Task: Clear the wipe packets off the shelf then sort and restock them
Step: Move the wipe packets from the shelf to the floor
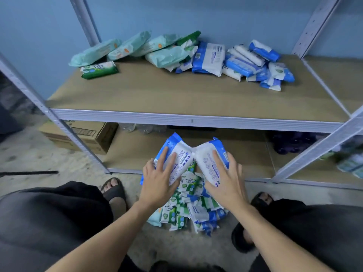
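Observation:
My left hand (pixel 160 179) grips a large blue-and-white wipe packet (pixel 181 154) from above. My right hand (pixel 225 178) grips a second one like it (pixel 209 154); the two packets touch at their top corners. Both are held over a pile of small green-and-blue wipe packets (pixel 188 211) on the floor between my feet. On the brown shelf board (pixel 176 95) above lie several teal packets (pixel 125 49) at the back left, a green packet (pixel 99 70), a large blue-and-white packet (pixel 209 58) and several smaller blue ones (pixel 259 65) at the right.
A grey metal shelf frame (pixel 192 120) crosses in front of me, with slanted posts at left and right. A cardboard box (pixel 82 136) stands on the lower level at the left. More packets (pixel 351 163) lie blurred at the far right. My sandalled feet flank the pile.

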Tool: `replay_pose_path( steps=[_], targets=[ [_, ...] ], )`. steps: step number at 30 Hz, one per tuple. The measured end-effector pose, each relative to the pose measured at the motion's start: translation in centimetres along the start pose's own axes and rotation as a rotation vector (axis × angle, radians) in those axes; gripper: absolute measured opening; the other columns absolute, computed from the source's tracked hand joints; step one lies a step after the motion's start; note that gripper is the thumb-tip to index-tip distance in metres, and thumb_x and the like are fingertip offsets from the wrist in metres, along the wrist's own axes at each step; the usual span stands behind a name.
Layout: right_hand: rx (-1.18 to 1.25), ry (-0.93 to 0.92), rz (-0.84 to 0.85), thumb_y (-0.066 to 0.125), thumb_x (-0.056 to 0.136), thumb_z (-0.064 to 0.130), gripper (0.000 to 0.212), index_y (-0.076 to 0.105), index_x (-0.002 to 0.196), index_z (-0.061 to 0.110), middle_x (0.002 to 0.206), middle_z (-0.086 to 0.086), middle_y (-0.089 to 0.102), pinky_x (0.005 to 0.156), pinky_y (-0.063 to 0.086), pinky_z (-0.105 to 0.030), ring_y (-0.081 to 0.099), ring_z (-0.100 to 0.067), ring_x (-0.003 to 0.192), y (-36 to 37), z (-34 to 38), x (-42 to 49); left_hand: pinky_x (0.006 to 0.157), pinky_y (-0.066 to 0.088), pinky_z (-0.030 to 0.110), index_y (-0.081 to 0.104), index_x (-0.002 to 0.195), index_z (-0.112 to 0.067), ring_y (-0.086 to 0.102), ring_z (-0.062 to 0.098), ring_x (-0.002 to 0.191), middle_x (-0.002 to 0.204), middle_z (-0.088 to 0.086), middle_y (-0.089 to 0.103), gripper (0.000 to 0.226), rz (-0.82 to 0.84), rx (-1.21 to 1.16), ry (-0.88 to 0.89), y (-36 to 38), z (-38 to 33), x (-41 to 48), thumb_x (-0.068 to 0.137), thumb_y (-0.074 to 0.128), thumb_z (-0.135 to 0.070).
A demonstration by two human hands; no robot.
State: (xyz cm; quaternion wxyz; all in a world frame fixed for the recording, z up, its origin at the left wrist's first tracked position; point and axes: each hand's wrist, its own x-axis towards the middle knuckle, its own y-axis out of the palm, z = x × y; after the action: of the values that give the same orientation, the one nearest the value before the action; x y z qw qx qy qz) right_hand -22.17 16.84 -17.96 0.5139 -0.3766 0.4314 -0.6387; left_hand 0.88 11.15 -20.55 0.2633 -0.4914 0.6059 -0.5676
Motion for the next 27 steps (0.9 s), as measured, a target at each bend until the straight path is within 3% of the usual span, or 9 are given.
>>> replay_pose_path(
  steps=[7,12,19,23,27],
  targets=[
    [-0.115,0.095,0.240,0.056,0.084,0.056,0.092,0.006,0.159,0.037,0.156,-0.006,0.015,0.101,0.034,-0.042,0.035,-0.030,0.114,5.1,-2.0,2.6,0.095,0.035,0.047,0.026,0.156,-0.029,0.041,0.038,0.111,0.168,-0.001,0.011,0.080,0.284,-0.027,-0.178,5.4,2.3,0.4,0.087,0.027,-0.069],
    [-0.166,0.163,0.373,0.055,0.088,0.060,0.089,0.005,0.159,0.039,0.159,-0.015,0.016,0.105,0.031,-0.047,0.036,-0.038,0.123,8.7,-4.1,6.4,0.107,0.030,0.048,0.014,0.158,-0.033,0.036,0.040,0.125,0.168,-0.005,0.001,0.074,0.460,-0.042,-0.255,9.5,3.4,3.2,0.096,0.044,-0.060],
    [-0.112,0.225,0.430,0.056,0.091,0.054,0.085,0.009,0.159,0.038,0.160,-0.020,0.016,0.109,0.028,-0.049,0.034,-0.043,0.130,13.8,-5.4,10.3,0.109,0.032,0.049,0.018,0.157,-0.033,0.038,0.042,0.125,0.167,-0.003,0.005,0.073,0.524,-0.114,-0.306,15.2,3.1,7.0,0.095,0.049,-0.056],
    [-0.070,0.301,0.498,0.051,0.091,0.064,0.081,0.013,0.158,0.041,0.164,-0.015,0.011,0.113,0.028,-0.050,0.029,-0.044,0.136,16.7,-5.5,9.7,0.107,0.035,0.052,0.012,0.158,-0.036,0.036,0.043,0.128,0.168,-0.006,0.000,0.076,0.663,-0.150,-0.368,17.3,2.2,6.0,0.095,0.048,-0.058],
    [-0.045,0.338,0.558,0.048,0.091,0.066,0.080,0.008,0.157,0.046,0.166,-0.008,0.001,0.113,0.028,-0.052,0.021,-0.045,0.142,17.7,-5.8,8.0,0.104,0.038,0.049,0.013,0.157,-0.043,0.038,0.039,0.125,0.168,-0.011,0.000,0.078,0.640,-0.106,-0.398,18.2,1.9,4.4,0.091,0.047,-0.066]
  ],
)
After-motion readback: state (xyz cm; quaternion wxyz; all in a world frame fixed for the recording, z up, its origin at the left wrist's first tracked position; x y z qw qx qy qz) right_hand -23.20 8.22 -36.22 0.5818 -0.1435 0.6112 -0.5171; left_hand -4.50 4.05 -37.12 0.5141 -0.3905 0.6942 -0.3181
